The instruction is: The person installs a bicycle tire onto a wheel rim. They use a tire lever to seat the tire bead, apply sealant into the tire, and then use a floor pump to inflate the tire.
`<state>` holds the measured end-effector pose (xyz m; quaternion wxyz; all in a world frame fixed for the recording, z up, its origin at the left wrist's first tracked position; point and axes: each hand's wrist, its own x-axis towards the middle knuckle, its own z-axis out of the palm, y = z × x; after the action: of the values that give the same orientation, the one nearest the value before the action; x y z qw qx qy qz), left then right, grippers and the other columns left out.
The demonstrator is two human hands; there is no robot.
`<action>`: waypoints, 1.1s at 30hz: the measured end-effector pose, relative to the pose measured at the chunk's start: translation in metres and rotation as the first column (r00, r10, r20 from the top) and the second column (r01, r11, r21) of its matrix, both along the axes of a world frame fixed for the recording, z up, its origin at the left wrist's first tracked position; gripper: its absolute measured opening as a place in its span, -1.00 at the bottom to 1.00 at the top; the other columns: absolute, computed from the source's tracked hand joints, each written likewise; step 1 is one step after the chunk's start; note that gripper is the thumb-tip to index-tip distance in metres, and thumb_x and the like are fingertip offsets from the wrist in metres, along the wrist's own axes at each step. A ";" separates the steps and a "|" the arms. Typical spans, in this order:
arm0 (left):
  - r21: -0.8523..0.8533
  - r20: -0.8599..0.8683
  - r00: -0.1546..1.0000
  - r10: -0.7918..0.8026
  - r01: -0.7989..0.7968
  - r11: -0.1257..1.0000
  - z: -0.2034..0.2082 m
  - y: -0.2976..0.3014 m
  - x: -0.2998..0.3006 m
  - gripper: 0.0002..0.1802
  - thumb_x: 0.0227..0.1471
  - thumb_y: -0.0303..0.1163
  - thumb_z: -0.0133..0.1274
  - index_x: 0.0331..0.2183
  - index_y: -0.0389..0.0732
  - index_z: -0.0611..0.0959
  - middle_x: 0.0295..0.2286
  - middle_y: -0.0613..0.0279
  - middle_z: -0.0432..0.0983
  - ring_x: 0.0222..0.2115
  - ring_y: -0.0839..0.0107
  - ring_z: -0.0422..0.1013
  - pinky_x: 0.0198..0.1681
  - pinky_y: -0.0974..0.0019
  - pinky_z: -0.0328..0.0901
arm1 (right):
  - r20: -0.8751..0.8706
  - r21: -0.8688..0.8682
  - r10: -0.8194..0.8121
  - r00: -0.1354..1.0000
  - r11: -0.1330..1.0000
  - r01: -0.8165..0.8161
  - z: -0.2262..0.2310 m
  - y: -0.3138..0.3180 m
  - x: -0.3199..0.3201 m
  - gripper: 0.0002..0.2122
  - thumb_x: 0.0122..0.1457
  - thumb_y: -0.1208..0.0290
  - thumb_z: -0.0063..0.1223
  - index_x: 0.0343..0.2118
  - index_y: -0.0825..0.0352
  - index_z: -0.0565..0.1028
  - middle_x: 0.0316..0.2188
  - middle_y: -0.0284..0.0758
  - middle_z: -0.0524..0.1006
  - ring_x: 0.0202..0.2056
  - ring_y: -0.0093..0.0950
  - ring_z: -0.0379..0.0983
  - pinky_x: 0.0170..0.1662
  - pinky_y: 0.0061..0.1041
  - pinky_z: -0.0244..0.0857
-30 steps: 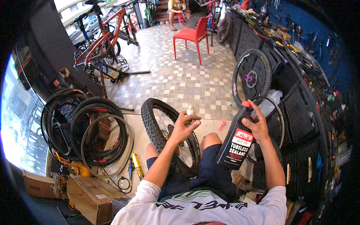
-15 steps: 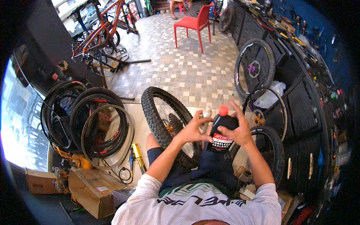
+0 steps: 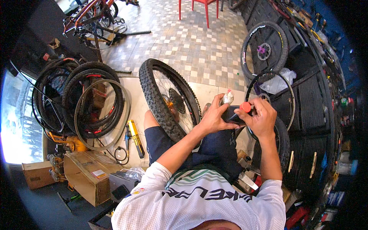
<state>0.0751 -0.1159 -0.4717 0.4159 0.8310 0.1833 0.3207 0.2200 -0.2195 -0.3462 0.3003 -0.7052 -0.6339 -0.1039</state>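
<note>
Shifting the grip on the black bottle (image 3: 229, 114)

From my remote end I noted the change: a second earlier the right hand (image 3: 263, 117) carried the bottle alone, label outward; now the left hand (image 3: 216, 119) had taken its body, and the red cap (image 3: 245, 107) faced up toward my head view. To my reading, that freed the right hand for the cap and made this a two-handed hold.

The bottle sat at three o'clock from the view's centre. The left hand was grasping it, spread only about the bottle's width, thumb along the near side, and also carried a small whitish item (image 3: 228, 97) at the bottle's twelve o'clock. The right hand was half curled, thumb and fingertips gripping around the cap; I couldn't tell how firmly. At ten o'clock from the bottle, a knobbly-tyred wheel (image 3: 176, 102) stood, leaning somewhat, apart from both hands' fingertips.
</note>
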 end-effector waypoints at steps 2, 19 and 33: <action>0.038 -0.049 0.998 0.027 -0.025 0.999 -0.004 -0.002 0.002 0.01 -0.39 0.19 0.44 0.04 -0.23 0.51 0.15 -0.19 0.11 0.15 -0.17 0.19 0.14 -0.09 0.21 | 0.152 0.001 0.009 0.988 1.000 -0.009 0.012 0.001 0.000 -0.46 -0.06 -0.17 0.33 -0.61 0.29 0.41 -0.69 -0.31 0.38 -0.65 -0.33 0.35 -0.58 -0.38 0.19; 0.040 -0.029 0.969 -0.246 0.247 0.968 0.009 0.023 0.009 -0.09 -0.37 0.00 0.50 -0.01 -0.30 0.56 0.14 -0.26 0.10 0.17 -0.21 0.17 0.22 -0.01 0.18 | 0.006 -0.411 0.434 0.901 0.823 -0.393 0.033 0.015 0.032 -0.64 0.04 0.09 0.24 -0.30 0.28 0.45 -0.48 -0.25 0.47 -0.32 -0.19 0.52 -0.31 -0.26 0.41; 0.091 -0.118 0.979 -0.169 0.180 0.979 0.013 0.016 0.021 -0.16 -0.37 -0.21 0.48 0.02 -0.26 0.56 0.13 -0.15 0.16 0.13 -0.09 0.27 0.14 0.05 0.29 | -0.026 -0.592 0.283 0.959 0.768 -0.243 0.068 -0.002 0.032 -0.45 0.01 0.15 0.31 0.07 0.18 0.40 -0.14 -0.15 0.49 -0.08 -0.10 0.48 -0.11 -0.14 0.38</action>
<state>0.0956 -0.1004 -0.4591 0.3890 0.8803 0.1154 0.2458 0.2518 -0.2212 -0.2781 0.0572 -0.6637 -0.7364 0.1181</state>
